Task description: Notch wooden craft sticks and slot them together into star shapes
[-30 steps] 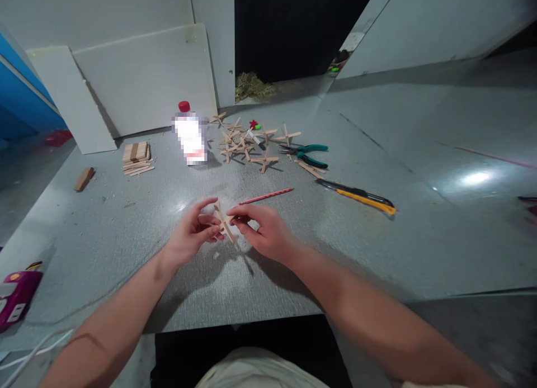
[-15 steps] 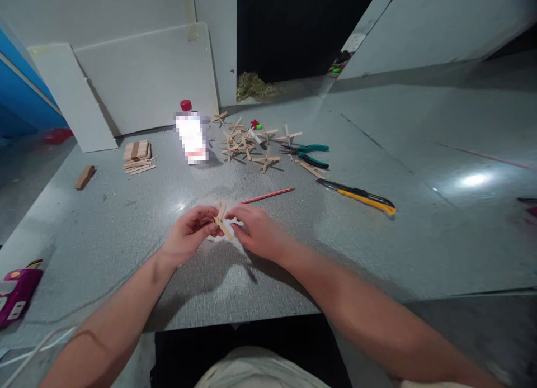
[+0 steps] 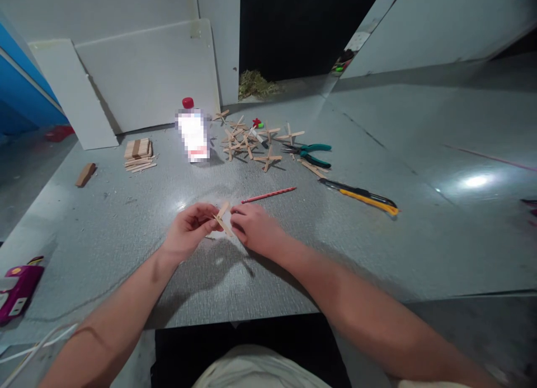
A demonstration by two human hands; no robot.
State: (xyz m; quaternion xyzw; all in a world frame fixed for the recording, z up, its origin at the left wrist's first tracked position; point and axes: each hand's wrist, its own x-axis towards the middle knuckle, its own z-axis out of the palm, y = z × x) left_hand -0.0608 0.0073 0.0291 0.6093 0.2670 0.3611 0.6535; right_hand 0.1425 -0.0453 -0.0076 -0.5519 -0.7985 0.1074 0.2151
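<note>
My left hand [image 3: 193, 228] pinches a small cross-shaped piece of wooden sticks [image 3: 224, 211] between thumb and fingers. Just right of that piece is my right hand [image 3: 257, 227], its fingers curled; whether they hold anything small is hidden. A red pencil [image 3: 269, 195] lies beyond my right hand. Farther back, several star-like stick pieces [image 3: 267, 160] are scattered beside a small white tube [image 3: 257, 136]. Teal-handled pliers [image 3: 309, 153] lie to their right, with a yellow and black cutter knife [image 3: 361, 198] nearer to me.
A bottle with a red cap [image 3: 188, 103] stands at the back. A bundle of wooden sticks [image 3: 138, 148] and a brown block [image 3: 86, 175] lie on the grey table [image 3: 138, 226]. A purple power socket [image 3: 20, 293] and white cables are at the left edge.
The stick piece has turned in my left hand. My right hand has moved slightly right, away from it, and its fingers have curled more. The view has shifted a little.
</note>
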